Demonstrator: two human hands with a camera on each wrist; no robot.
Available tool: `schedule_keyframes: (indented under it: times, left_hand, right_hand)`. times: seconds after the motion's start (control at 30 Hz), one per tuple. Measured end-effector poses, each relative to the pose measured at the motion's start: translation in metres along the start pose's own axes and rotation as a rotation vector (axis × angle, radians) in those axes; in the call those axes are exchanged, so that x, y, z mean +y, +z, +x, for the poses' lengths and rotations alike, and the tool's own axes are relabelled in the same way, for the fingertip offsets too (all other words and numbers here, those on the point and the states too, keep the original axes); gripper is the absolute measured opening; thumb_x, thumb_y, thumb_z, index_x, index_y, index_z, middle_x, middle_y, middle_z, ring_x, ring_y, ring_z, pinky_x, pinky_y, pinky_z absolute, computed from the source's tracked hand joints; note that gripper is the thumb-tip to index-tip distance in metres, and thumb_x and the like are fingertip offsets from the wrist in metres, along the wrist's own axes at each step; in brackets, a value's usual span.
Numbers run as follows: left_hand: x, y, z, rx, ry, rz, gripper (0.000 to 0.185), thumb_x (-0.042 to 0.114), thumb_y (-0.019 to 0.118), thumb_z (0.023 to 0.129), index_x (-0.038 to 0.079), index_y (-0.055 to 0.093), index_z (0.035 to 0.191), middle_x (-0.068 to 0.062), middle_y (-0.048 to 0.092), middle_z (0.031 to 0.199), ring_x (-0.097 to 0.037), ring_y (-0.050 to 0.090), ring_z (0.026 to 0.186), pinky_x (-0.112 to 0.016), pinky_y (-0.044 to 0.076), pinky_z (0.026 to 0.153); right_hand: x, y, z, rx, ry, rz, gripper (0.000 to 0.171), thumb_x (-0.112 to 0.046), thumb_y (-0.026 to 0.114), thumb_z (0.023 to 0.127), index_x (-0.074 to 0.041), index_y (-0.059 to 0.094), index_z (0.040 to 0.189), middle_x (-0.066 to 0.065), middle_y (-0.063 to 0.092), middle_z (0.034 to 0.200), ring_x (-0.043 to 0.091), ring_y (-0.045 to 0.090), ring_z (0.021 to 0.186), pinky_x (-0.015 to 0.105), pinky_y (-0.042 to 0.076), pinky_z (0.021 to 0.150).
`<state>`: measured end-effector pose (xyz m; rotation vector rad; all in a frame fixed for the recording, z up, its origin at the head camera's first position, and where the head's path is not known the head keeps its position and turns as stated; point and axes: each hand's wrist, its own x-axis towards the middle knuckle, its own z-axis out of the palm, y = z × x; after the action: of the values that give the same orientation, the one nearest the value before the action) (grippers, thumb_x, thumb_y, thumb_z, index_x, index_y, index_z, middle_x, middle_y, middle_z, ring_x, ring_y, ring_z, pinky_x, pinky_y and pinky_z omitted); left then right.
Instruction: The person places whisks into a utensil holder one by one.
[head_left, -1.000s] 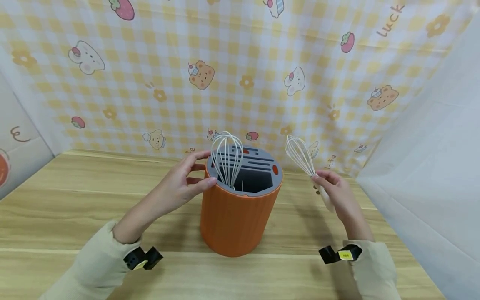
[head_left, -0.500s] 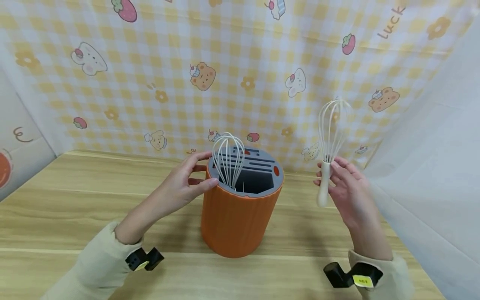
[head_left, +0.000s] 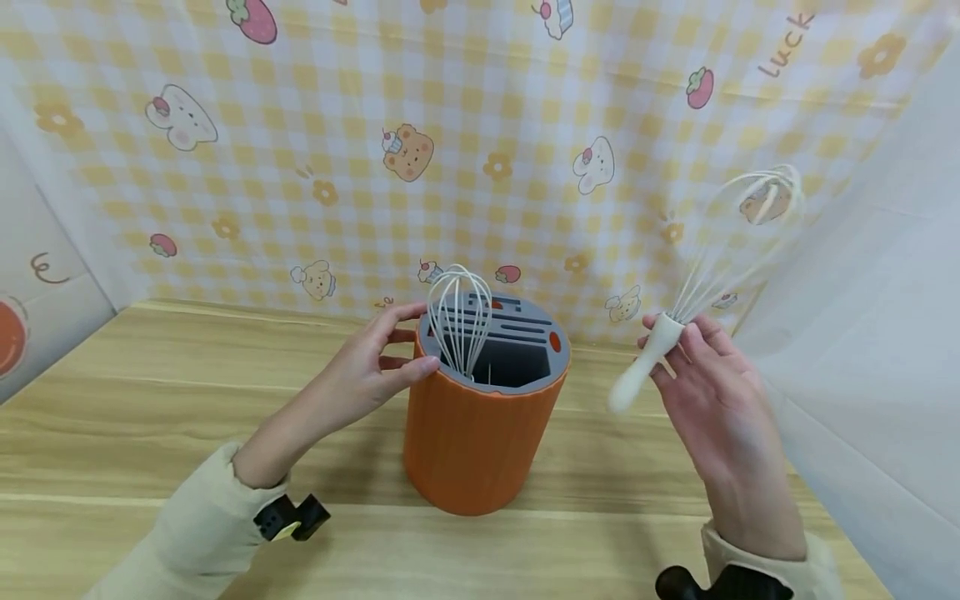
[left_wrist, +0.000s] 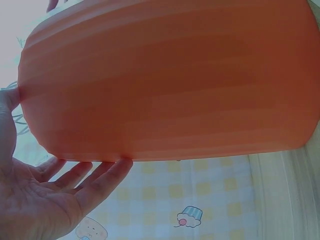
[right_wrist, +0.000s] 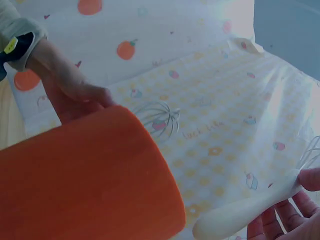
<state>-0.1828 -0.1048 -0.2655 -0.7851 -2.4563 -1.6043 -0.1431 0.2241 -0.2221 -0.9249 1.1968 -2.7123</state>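
Observation:
An orange ribbed utensil holder with a grey slotted top stands upright in the middle of the table. My left hand holds its left side at the top, thumb on the near rim and fingers round the far side. From the wide front compartment rises one whisk, its wires above the rim and its handle hidden inside. Right of the holder, my right hand pinches a second whisk high on its white handle. That whisk is in the air, wires up to the right, handle end down to the left.
The holder stands on a light wooden table. A yellow checked cloth with cartoon prints hangs behind it, and a plain white sheet closes off the right side.
My right hand has moved to the right and turned palm up. Its whisk has swung from leaning left, through upright, to leaning right. My left hand stays on the holder.

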Motion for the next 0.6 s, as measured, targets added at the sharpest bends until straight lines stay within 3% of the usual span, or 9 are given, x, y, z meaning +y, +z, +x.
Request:
schedule_keyframes:
  times: [0.37,0.6]
  left_hand:
    - [-0.001,0.001,0.0,-0.001,-0.009,0.006,0.059,0.025,0.061,0.09,0.009,0.035,0.139,-0.011,0.042,0.139,-0.032,0.049,0.12,-0.046,0.049,0.094]
    - [-0.001,0.0,0.0,0.0,-0.003,-0.001,0.058,0.024,0.061,0.089,0.009,0.035,0.139,-0.01,0.041,0.139,-0.032,0.049,0.12,-0.046,0.049,0.093]
  right_hand:
    - [0.008,0.016,-0.005,-0.001,-0.163,-0.003,0.029,0.004,0.024,0.099,0.005,0.051,0.109,0.022,0.061,0.117,0.033,0.054,0.113,0.04,0.042,0.093]
    - [0.014,0.028,-0.003,0.097,-0.237,-0.12,0.025,0.008,0.032,0.096,0.003,0.046,0.115,0.022,0.063,0.114,0.034,0.059,0.109,0.04,0.048,0.092]
